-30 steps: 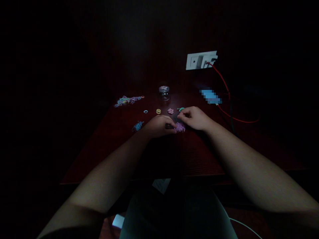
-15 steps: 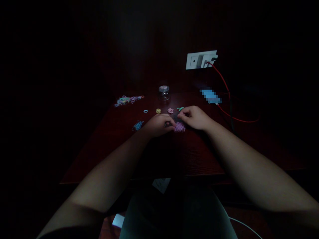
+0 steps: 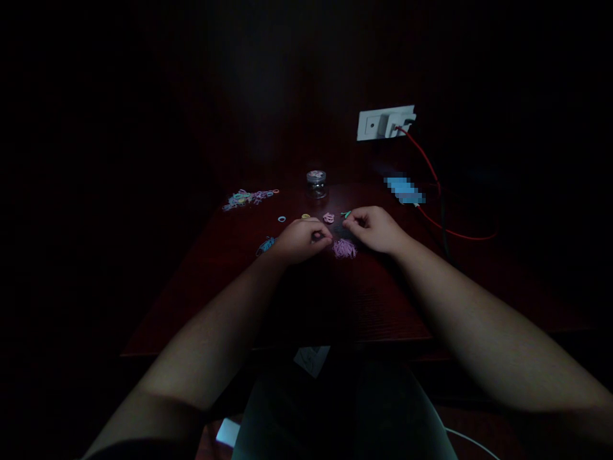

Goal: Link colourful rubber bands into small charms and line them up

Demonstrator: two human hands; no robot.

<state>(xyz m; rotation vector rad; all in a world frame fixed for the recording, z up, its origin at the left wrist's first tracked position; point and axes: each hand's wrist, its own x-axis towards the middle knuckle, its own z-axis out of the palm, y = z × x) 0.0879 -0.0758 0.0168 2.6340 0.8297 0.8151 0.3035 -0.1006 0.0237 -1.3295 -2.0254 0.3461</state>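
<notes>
My left hand (image 3: 302,241) is closed in a pinch just left of a pile of purple elastic bands (image 3: 345,248); whatever its fingertips hold is too small to make out. Across the pile, my right hand (image 3: 376,227) also pinches thumb against finger, beside some green bands (image 3: 345,214) that it partly covers. Pink bands (image 3: 328,218) lie between the hands, farther back. Yellow bands (image 3: 305,216) show behind my left hand, partly hidden. A blue pile of bands (image 3: 266,245) sits left of my left wrist, with a single light-blue band (image 3: 281,219) behind it.
A mixed heap of bands (image 3: 246,199) lies at the table's back left. A small clear lidded jar (image 3: 316,184) stands at the back. To the right, a blurred-out phone-like object (image 3: 405,190) joins a red cable (image 3: 424,155) running to a wall socket (image 3: 370,125).
My left hand has drawn slightly left, off the edge of the purple pile. My right hand stays nearly in place. The whole view has shifted a little.
</notes>
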